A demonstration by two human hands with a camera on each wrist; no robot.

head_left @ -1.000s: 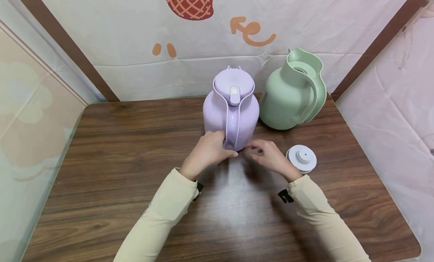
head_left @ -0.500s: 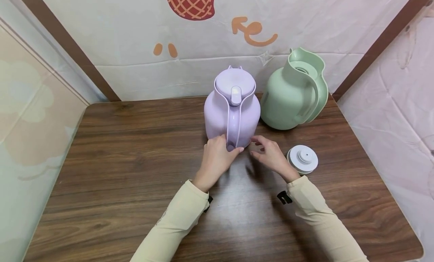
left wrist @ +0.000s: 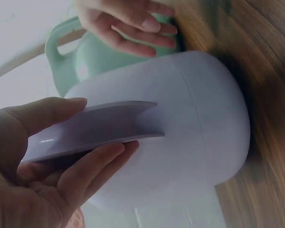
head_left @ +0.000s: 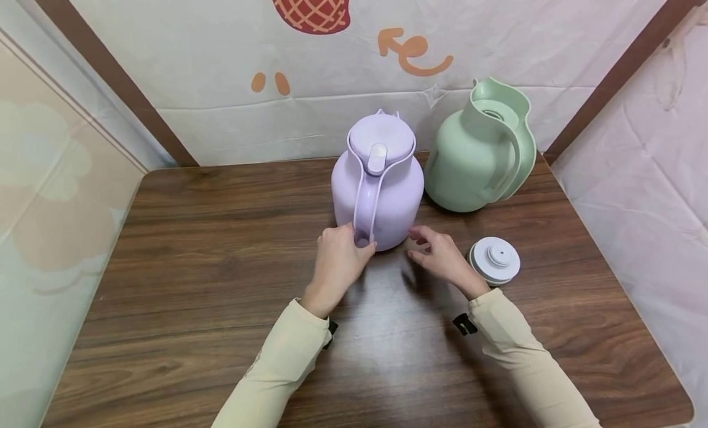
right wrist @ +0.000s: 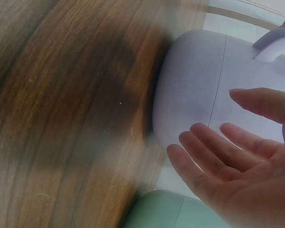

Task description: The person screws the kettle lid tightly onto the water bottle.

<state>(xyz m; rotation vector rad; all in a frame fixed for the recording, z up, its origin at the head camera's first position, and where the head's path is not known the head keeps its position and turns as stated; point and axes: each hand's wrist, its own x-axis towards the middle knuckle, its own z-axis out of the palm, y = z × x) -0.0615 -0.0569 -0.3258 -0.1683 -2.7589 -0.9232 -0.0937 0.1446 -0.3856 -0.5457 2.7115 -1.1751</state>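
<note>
Left hand [head_left: 338, 259] has the handle [head_left: 366, 203] of the lilac jug [head_left: 398, 200]: thumb along one edge, fingers on the other, low down. Right hand [head_left: 442, 256] loose, fingers bent a little, gripping nothing, near the jug's lower right side. Can't tell if the fingertips touch.

Risks, nearest first:
- Low one-sided hold. Sideways pull there would likely spin the jug on its base rather than shift it straight. Smooth handle edges, so fingers could slip.
- Lifting from there: bulk sits forward of the grip, so it could pitch nose-down with the right hand bearing no load. Worse if full; contents not visible.
- Right sleeve [head_left: 517, 342] sits just short of the white stopper [head_left: 496, 259]. Careless swing back could knock it across the tabletop [head_left: 193, 262].
- Green jug [head_left: 461, 163] is just beside the lilac one, back right. A turn or shove that way could bump it. Its mouth has no flip lid on it, so a tip might spill whatever is in there.

Lilac jug itself: upright on the tabletop, mid-width toward the back edge, handle facing the person and angled slightly left. Matte pale purple, squat round body, one thin seam [right wrist: 219, 78] round the lower part. Broad handle, channelled, flaring up into the collar. Paler glossy tab [head_left: 378, 158] at the near side of a flat round lid [head_left: 381, 134], lid seated. Two small prongs at the far rim. No marks that I can see.
</note>
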